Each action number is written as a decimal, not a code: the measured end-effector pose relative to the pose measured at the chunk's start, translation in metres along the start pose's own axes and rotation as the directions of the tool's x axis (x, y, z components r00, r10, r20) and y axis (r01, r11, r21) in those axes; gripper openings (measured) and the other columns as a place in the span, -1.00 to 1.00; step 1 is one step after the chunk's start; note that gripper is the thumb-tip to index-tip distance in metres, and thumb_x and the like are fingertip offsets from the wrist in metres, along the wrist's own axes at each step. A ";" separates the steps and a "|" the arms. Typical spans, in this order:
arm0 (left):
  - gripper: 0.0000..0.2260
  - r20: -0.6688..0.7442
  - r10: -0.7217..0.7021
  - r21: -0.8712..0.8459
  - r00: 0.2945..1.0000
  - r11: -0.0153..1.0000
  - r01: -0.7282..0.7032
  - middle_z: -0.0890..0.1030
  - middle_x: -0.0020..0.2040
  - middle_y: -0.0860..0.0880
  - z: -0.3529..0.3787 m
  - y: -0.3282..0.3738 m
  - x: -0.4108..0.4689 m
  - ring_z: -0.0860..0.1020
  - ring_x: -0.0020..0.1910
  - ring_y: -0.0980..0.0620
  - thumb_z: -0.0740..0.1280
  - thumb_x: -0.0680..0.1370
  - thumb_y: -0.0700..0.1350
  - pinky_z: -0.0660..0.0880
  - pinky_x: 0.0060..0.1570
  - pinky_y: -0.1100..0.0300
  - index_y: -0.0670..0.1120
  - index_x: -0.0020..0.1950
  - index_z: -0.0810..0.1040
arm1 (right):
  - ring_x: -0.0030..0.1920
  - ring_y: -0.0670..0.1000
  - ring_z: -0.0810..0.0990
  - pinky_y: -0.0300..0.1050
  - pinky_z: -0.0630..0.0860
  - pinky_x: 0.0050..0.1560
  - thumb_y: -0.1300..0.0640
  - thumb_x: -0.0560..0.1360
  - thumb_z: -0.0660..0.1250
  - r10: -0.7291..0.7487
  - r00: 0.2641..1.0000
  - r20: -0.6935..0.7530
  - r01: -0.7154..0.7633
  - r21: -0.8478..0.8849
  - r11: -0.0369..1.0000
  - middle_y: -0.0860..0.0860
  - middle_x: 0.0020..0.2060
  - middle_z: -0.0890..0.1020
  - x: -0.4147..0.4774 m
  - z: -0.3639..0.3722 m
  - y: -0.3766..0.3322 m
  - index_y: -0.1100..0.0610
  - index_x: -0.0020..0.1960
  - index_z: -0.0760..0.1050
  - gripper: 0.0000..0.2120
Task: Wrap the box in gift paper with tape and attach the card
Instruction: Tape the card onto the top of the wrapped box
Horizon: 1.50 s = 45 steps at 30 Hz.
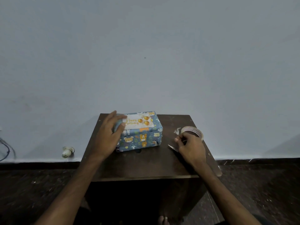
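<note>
Toes [163, 220] show at the bottom edge, between the forearms. Left hand [108, 135] lies mostly flat over the left end of the wrapped box [141, 137], its fingertips pressing the card [139, 121] on top. Right hand [191, 146] is curled around what looks like scissors [172, 147], with the blade pointing toward the box. Tape [194, 131] sits just behind that hand, with a crumpled scrap [177, 131] beside it. Whether the card is stuck down cannot be told. If it is loose, lifting the left hand could let it slide askew, and a careless blade could nick the paper.
</note>
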<state>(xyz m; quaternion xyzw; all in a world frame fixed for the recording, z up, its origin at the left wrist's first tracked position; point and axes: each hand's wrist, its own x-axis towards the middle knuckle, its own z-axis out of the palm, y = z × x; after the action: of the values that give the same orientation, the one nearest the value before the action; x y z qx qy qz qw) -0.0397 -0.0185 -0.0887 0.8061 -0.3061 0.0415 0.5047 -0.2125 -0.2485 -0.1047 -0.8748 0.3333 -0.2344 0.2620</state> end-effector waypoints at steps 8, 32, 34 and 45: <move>-0.86 0.007 -0.125 -0.266 0.992 0.956 0.123 0.42 0.36 0.02 0.001 -0.001 0.011 0.38 0.41 0.12 0.45 0.54 -0.11 0.36 0.44 -0.03 0.15 -0.01 0.71 | -0.15 0.02 0.58 -0.06 0.53 -0.23 0.17 0.54 0.39 -0.661 0.742 -0.112 0.662 -0.036 0.749 -0.03 -0.14 0.61 -0.008 0.006 -0.091 0.10 -0.03 0.58 -0.98; -0.81 0.108 -0.185 -0.419 0.977 0.882 0.213 0.37 0.38 0.04 -0.005 -0.012 0.017 0.38 0.42 -0.01 0.44 0.54 -0.08 0.40 0.40 -0.11 0.26 -0.08 0.67 | -0.33 0.17 0.59 -0.20 0.20 -0.46 0.47 0.06 0.58 -0.902 0.299 0.312 0.921 -0.341 0.187 0.14 -0.19 0.64 0.012 0.021 -0.164 0.21 -0.06 0.64 -0.52; -0.80 0.098 -0.193 -0.425 0.976 0.879 0.216 0.38 0.38 0.02 -0.004 -0.011 0.017 0.40 0.41 0.00 0.45 0.54 -0.11 0.41 0.40 -0.10 0.24 -0.07 0.65 | -0.35 0.14 0.59 -0.22 0.18 -0.47 0.47 0.04 0.59 -0.902 0.274 0.334 0.921 -0.362 0.145 0.12 -0.14 0.67 0.012 0.020 -0.165 0.20 -0.10 0.64 -0.54; -0.70 0.070 -0.181 -0.396 0.981 0.897 0.194 0.39 0.35 0.02 -0.005 -0.008 0.016 0.40 0.39 0.00 0.43 0.54 -0.16 0.41 0.40 -0.07 0.30 -0.16 0.66 | -0.23 0.10 0.60 -0.18 0.22 -0.52 0.30 0.15 0.60 -0.876 0.383 0.294 0.867 -0.441 0.231 0.06 -0.13 0.63 0.000 0.028 -0.152 0.15 -0.22 0.63 -0.74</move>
<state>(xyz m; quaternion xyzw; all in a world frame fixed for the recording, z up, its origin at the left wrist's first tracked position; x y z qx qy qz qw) -0.0216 -0.0189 -0.0866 0.7117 -0.2372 -0.0836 0.6559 -0.1257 -0.1425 -0.0326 -0.9418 -0.1576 -0.2446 -0.1684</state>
